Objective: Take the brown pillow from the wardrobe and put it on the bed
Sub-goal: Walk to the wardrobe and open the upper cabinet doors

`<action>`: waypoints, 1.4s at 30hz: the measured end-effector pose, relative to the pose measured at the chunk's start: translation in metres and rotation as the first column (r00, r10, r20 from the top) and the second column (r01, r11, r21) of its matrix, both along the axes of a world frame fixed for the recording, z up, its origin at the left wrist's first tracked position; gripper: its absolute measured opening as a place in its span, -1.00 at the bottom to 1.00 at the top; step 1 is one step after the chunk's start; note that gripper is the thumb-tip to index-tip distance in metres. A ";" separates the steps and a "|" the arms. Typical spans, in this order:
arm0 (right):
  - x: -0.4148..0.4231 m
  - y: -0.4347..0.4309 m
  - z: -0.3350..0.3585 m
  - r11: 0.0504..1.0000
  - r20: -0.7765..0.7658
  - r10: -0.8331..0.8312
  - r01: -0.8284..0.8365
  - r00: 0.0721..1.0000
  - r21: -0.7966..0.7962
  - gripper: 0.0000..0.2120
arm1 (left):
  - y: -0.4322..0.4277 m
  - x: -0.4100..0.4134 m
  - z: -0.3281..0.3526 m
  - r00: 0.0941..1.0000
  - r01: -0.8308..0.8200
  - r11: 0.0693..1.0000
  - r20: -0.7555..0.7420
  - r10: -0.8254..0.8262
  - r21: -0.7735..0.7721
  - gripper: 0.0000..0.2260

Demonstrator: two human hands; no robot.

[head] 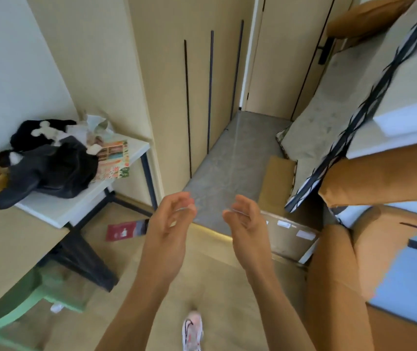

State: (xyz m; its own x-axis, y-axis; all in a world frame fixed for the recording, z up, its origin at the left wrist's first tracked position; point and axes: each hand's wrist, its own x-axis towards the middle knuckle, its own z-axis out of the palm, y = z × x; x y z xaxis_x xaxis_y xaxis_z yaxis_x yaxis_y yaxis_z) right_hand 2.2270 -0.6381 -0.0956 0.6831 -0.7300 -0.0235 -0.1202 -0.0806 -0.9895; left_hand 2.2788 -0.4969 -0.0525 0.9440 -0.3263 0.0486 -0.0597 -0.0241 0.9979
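Brown pillow (pixel 384 178) lies at bed (pixel 410 92) edge

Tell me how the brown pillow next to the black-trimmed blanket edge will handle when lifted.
The brown pillow looks plump with a soft fabric cover, so it is probably light for its bulk and will likely sag if gripped by one corner. Its matte cloth should not slip.

A lane of bare grey floor (pixel 230 158) runs ahead between the closed wardrobe doors (pixel 166 84) on the left and the bed (pixel 329 105) on the right. A cardboard sheet (pixel 275 183) narrows it beside the bed. The desk (pixel 58 211), heaped with clothes (pixel 50 168), crowds the near left.
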 end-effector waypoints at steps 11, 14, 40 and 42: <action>0.214 -0.167 0.028 0.994 -0.008 -0.096 0.096 0.995 -0.043 -0.57 | -0.182 0.235 0.022 0.990 0.144 0.989 -0.006 -0.144 -0.023 -0.67; 0.266 -0.213 0.022 0.992 -0.023 -0.120 0.120 0.992 -0.037 -0.54 | -0.229 0.287 0.017 0.986 0.166 0.986 -0.020 -0.166 -0.009 -0.79; 0.757 -0.631 0.041 0.990 -0.019 0.059 -0.061 0.998 -0.124 -0.53 | -0.638 0.746 0.014 0.997 0.072 0.997 -0.012 -0.072 0.003 -0.82; 0.795 -0.661 0.042 0.988 -0.022 0.054 -0.056 0.998 -0.144 -0.54 | -0.670 0.789 0.011 0.997 0.075 0.997 -0.014 -0.076 -0.013 -0.83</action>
State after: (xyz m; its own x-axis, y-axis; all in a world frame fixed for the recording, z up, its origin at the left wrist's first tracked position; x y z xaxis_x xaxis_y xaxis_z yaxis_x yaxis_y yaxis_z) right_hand 3.0220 -1.2992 -0.0533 0.7226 -0.6881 0.0666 -0.1293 -0.2291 -0.9648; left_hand 3.0675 -1.1669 -0.0413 0.9174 -0.3961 0.0396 -0.0464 -0.0076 0.9989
